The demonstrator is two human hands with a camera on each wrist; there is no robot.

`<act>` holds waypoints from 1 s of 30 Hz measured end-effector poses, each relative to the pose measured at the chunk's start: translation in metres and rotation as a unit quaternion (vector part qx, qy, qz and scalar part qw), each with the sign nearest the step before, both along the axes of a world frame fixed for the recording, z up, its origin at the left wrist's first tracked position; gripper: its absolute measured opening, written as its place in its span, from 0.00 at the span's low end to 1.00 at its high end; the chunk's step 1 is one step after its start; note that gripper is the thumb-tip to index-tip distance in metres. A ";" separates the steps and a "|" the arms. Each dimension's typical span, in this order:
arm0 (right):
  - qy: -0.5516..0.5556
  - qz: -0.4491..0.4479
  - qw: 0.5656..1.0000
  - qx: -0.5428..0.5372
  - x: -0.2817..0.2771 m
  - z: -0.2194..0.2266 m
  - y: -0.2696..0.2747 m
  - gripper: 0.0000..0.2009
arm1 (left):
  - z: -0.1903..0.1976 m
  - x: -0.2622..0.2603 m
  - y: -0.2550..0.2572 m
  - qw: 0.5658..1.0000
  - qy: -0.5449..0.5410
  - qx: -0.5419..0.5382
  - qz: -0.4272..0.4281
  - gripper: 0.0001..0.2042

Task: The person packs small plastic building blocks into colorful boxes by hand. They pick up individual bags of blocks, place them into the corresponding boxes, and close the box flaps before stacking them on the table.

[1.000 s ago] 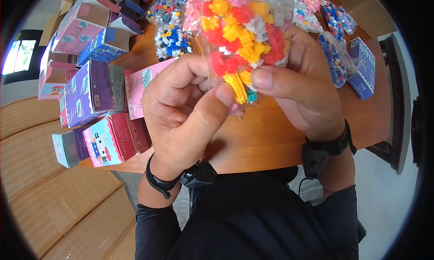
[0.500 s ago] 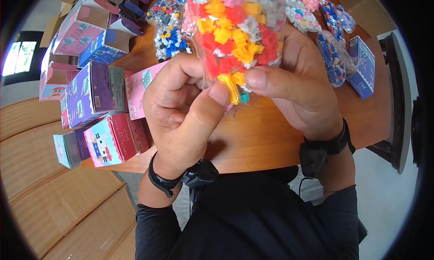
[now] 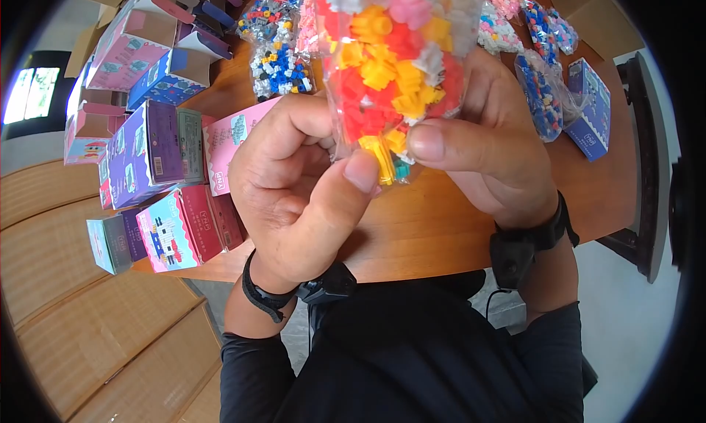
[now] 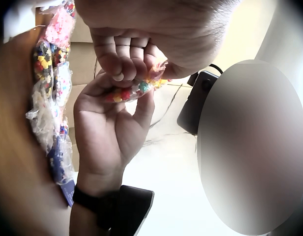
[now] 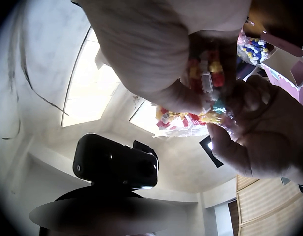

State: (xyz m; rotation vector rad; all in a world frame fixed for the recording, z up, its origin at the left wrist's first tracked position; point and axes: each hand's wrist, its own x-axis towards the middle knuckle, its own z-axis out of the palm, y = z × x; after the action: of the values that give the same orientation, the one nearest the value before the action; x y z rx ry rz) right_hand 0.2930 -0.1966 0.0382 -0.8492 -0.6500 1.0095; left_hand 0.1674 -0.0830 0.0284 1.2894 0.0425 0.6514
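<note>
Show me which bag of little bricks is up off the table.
The clear bag showing mainly red and yellow pieces: both hands hold it up, while the other bags in view rest on the table.

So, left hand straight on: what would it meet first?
Past the held bag, the left hand would probably meet the blue-white bag; depth is unclear, so it might pass above.

Bright in the head view, blown out at the far-left window [image 3: 29, 96], shadowed on the wooden table [image 3: 412, 224] below centre, black at curved edges. Washed white at lower centre, blurred at right in the left wrist view. Dim at the left hand [image 5: 267, 135], glaring at upper left in the right wrist view.
</note>
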 end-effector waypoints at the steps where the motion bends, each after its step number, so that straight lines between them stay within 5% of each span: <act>1: 0.006 0.005 1.000 -0.001 0.000 0.000 0.000 0.32 | 0.000 0.000 0.000 1.000 0.001 -0.001 -0.001 0.05; 30: -0.013 -0.039 0.999 -0.013 -0.002 -0.004 -0.001 0.33 | 0.000 -0.003 0.001 0.999 0.039 -0.009 -0.011 0.11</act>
State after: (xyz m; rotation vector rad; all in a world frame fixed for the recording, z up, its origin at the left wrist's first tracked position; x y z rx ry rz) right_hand 0.2913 -0.1976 0.0345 -0.9059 -0.6209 0.9394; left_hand 0.1642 -0.0823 0.0281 1.2949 0.0977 0.5813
